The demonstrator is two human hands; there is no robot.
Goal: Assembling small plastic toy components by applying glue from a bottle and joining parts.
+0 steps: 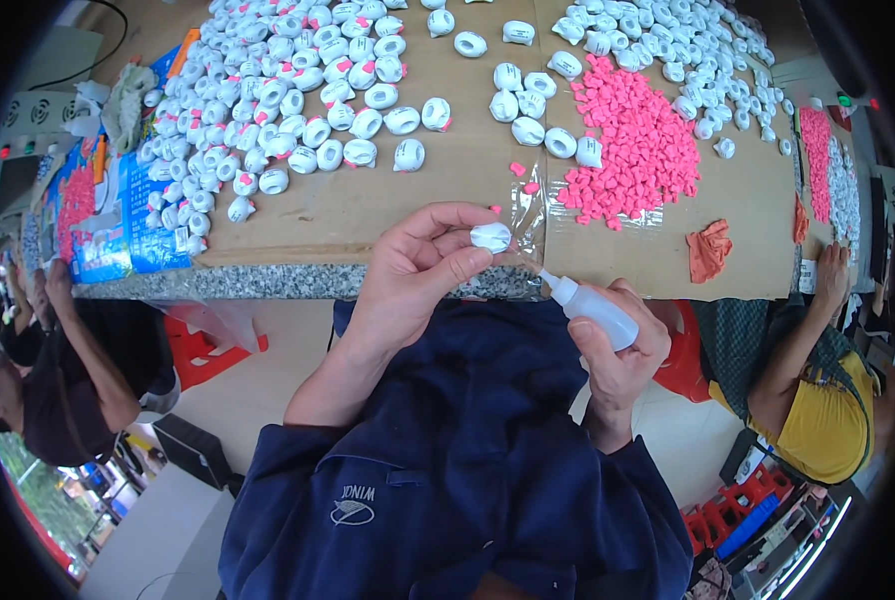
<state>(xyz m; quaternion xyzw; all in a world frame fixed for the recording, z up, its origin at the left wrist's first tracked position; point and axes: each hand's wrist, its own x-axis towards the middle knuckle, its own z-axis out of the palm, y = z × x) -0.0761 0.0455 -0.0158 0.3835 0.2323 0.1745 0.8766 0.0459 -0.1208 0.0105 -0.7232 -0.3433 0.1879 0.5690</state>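
Observation:
Between thumb and fingertips, my left hand [418, 265] pinches a small white rounded piece [491, 237] just above the table's near edge. My right hand [623, 345] is wrapped round a white squeeze bottle [604, 316] with a narrow nozzle. The bottle tilts up and left, its tip close to the white piece; whether they touch I cannot tell. Past my hands, to the right, lies a pile of small pink pieces [633, 140]. Many white rounded pieces [268, 95] cover the table at the far left, several with pink bits on them.
More white pieces [658, 35] lie at the far right on the cardboard-covered table [368, 215]. A crumpled orange cloth [709, 251] rests near the right front edge. People sit on either side, one in a dark top [78, 400], another in yellow [818, 420]. A red stool [203, 350] stands at left.

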